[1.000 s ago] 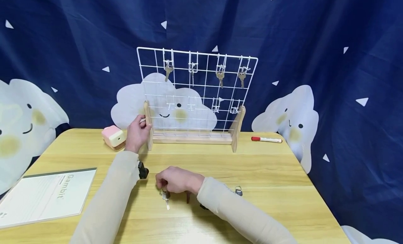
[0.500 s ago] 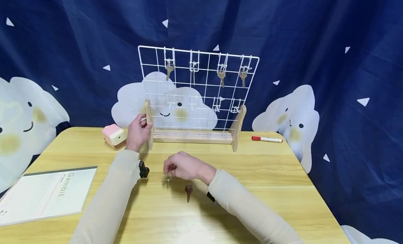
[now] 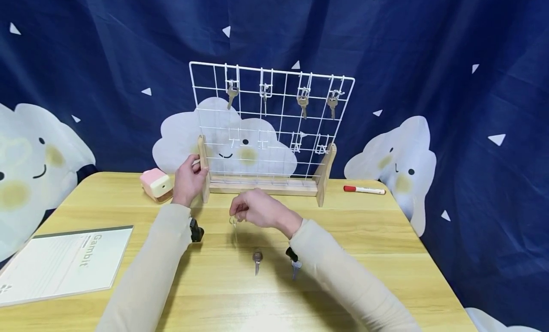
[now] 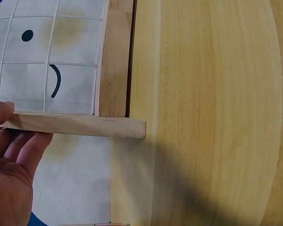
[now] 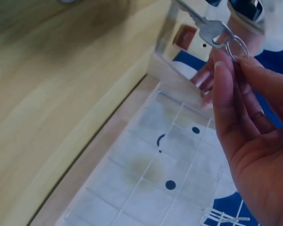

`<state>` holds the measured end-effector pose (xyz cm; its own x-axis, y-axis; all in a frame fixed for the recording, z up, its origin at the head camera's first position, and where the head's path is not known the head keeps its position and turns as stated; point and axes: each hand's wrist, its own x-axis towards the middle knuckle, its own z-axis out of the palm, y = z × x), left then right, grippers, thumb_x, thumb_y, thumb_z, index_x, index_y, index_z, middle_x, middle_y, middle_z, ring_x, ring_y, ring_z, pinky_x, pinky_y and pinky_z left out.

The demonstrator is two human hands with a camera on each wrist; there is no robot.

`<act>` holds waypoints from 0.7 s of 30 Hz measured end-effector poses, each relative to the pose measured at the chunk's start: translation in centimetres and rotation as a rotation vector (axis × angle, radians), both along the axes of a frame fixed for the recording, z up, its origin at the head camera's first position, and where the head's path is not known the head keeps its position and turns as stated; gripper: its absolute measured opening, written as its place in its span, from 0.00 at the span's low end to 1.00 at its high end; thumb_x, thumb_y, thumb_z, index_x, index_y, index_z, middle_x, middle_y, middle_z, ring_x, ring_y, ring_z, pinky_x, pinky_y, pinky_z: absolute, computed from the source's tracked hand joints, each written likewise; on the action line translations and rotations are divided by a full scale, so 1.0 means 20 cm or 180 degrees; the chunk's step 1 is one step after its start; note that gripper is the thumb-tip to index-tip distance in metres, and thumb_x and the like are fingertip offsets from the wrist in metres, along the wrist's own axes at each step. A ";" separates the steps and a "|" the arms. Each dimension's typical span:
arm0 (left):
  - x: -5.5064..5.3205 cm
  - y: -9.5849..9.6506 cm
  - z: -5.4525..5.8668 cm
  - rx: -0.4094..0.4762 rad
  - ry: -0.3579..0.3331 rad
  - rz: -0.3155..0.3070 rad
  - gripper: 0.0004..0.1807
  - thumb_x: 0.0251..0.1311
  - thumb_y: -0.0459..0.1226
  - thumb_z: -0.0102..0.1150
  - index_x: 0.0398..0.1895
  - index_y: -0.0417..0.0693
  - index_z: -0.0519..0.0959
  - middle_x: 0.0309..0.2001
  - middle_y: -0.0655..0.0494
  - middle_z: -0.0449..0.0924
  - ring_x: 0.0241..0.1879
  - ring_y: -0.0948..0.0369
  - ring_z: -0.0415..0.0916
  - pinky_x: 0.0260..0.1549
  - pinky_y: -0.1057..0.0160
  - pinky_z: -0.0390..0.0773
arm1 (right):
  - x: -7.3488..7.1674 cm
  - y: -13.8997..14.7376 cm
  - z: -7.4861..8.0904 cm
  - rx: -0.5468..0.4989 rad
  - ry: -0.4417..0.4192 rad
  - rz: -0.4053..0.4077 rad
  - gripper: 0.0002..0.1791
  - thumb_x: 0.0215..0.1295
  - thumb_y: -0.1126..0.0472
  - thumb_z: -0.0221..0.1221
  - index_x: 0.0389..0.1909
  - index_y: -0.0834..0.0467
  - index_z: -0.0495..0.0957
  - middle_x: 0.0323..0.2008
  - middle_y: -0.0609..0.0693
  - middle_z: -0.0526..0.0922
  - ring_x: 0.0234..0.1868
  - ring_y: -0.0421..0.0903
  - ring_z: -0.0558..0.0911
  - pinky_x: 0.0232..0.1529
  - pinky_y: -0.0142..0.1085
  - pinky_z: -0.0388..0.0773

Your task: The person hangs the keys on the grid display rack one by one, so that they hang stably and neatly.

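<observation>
My left hand (image 3: 190, 182) grips the left wooden post (image 4: 85, 125) of a stand that carries a white wire grid (image 3: 274, 71). In front of the grid, above the table, my right hand (image 3: 263, 209) pinches a key ring (image 5: 238, 49) between thumb and fingers. From that ring hangs a silver key (image 5: 212, 32). Several keys, one a brass-toned key (image 3: 302, 102), hang from the grid's upper hooks. The lower hooks (image 3: 321, 145) hold no keys. A dark key (image 3: 257, 256) lies on the table, and another key (image 3: 296, 267) lies beside the right sleeve.
A pink and cream pencil sharpener (image 3: 156, 184) stands left of the left hand. At the table's left lies a Gambit notepad (image 3: 77, 260). A red-capped marker (image 3: 364, 190) lies right of the stand. Behind the table (image 3: 206, 294) hangs a dark blue curtain (image 3: 429, 46).
My right hand has lifted the key by its ring off the table and moved it forward and slightly right, toward the grid. The left hand keeps its grip on the post.
</observation>
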<state>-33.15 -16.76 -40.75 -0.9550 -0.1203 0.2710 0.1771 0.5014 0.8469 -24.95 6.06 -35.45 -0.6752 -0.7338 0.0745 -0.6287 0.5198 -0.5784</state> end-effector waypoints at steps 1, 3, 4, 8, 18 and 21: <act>0.00 0.00 0.00 -0.0003 0.0005 0.0004 0.22 0.70 0.33 0.53 0.66 0.39 0.68 0.58 0.38 0.75 0.58 0.47 0.74 0.60 0.50 0.72 | -0.01 0.00 0.01 -0.0036 -0.0010 -0.0042 0.06 0.61 0.74 0.62 0.34 0.62 0.85 0.31 0.49 0.86 0.30 0.35 0.80 0.39 0.25 0.77; 0.00 0.00 0.00 -0.0014 0.0017 0.0016 0.22 0.70 0.33 0.53 0.66 0.39 0.68 0.58 0.39 0.76 0.58 0.46 0.74 0.60 0.50 0.71 | -0.02 0.00 0.03 -0.0113 -0.0010 -0.0109 0.06 0.62 0.74 0.62 0.34 0.62 0.85 0.32 0.51 0.86 0.31 0.36 0.81 0.39 0.25 0.78; 0.00 0.00 0.00 -0.0023 0.0021 0.0027 0.22 0.70 0.33 0.54 0.66 0.39 0.68 0.57 0.39 0.76 0.58 0.47 0.74 0.60 0.50 0.71 | -0.03 0.00 0.04 -0.0147 -0.0008 -0.0138 0.06 0.62 0.74 0.62 0.35 0.62 0.84 0.32 0.51 0.86 0.31 0.36 0.81 0.39 0.25 0.78; -0.01 0.00 -0.01 -0.0060 0.0049 0.0056 0.22 0.69 0.33 0.54 0.65 0.39 0.69 0.57 0.39 0.76 0.57 0.47 0.75 0.60 0.50 0.72 | -0.06 -0.01 0.09 -0.0239 0.0025 -0.0215 0.06 0.62 0.73 0.62 0.35 0.60 0.84 0.32 0.51 0.86 0.33 0.37 0.81 0.39 0.26 0.78; -0.01 0.00 -0.02 -0.0083 0.0034 0.0037 0.23 0.69 0.33 0.53 0.66 0.40 0.68 0.57 0.38 0.76 0.58 0.46 0.74 0.62 0.50 0.70 | -0.14 0.01 0.24 -0.0463 -0.0053 -0.0533 0.08 0.64 0.74 0.59 0.36 0.61 0.84 0.31 0.48 0.85 0.33 0.44 0.83 0.34 0.29 0.81; -0.01 0.00 -0.02 -0.0071 0.0031 0.0042 0.23 0.69 0.33 0.53 0.66 0.40 0.68 0.58 0.38 0.76 0.58 0.46 0.74 0.61 0.50 0.70 | -0.16 0.02 0.29 -0.0531 0.0057 -0.0633 0.08 0.64 0.73 0.58 0.36 0.60 0.84 0.30 0.49 0.84 0.33 0.43 0.83 0.35 0.30 0.80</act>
<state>-33.33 -16.67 -41.13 -0.9507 -0.1267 0.2831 0.1787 0.5224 0.8338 -28.17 6.40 -29.55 -0.8024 -0.5634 0.1966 -0.5347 0.5326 -0.6561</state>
